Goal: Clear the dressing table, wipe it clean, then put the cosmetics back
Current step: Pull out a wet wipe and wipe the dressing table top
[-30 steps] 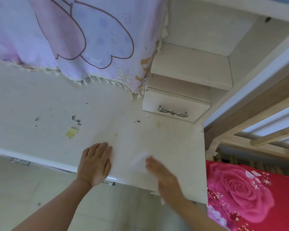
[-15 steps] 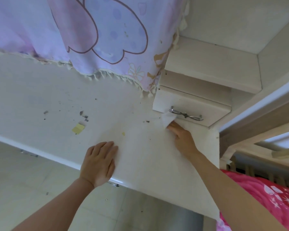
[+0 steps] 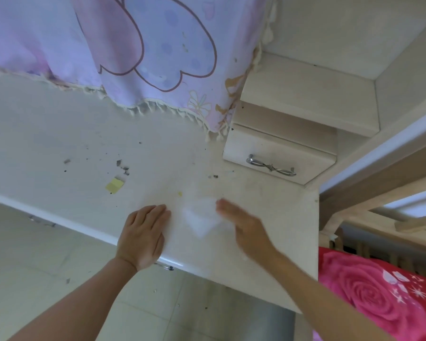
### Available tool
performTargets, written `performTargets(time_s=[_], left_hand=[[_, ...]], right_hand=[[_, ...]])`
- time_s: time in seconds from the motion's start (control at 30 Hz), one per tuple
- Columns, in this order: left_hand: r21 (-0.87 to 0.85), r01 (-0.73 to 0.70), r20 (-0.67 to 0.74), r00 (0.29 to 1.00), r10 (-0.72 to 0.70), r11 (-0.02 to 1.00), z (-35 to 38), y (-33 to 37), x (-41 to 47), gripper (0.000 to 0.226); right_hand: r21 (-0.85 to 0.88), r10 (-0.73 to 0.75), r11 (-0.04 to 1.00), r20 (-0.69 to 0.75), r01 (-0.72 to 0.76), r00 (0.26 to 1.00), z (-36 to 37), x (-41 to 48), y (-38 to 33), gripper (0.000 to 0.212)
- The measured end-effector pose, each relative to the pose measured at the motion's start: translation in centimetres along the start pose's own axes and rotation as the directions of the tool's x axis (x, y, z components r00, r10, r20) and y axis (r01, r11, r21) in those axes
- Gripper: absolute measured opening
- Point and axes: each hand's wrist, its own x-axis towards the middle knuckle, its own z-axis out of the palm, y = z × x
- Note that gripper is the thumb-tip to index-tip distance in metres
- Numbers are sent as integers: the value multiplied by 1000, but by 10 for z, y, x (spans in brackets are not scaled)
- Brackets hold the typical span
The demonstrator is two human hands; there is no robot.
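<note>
Head view: white tissue (image 3: 202, 221) down on the worktop (image 3: 59, 134), near its front edge.
Left hand (image 3: 143, 236) lies flat at the front edge, fingers straight and released. Right hand (image 3: 247, 228) blurs against the tissue; can't tell whether its fingers grasp it. Yellow scrap (image 3: 114, 185) sits further left.
</note>
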Motion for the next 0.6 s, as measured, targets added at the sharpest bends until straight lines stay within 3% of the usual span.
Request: performTargets(time_s=[0.07,0.17,0.37,0.5,0.6], left_hand=[[-4,-1,-7,1000,1,1000,1,0,0,42],[-8,-1,-20,1000,1,1000,3,-1,-1,42],[6,-16,-31,999,17,1000,6,-2,-1,43],[14,-6,-6,1000,6,1000,4,-1,-1,43],[14,-6,7,1000,6,1000,2,-1,0,43]], right_hand=[[-77,105,991,-87,-112,991,-22,40,17,66],[-182,214,957,-77,-224,974,-25,82,38,65],[-213,182,962,45,-168,982,-10,91,45,66],[-212,52,977,227,-3,972,5,52,27,61],[-162,17,986,304,34,953,11,11,15,54]])
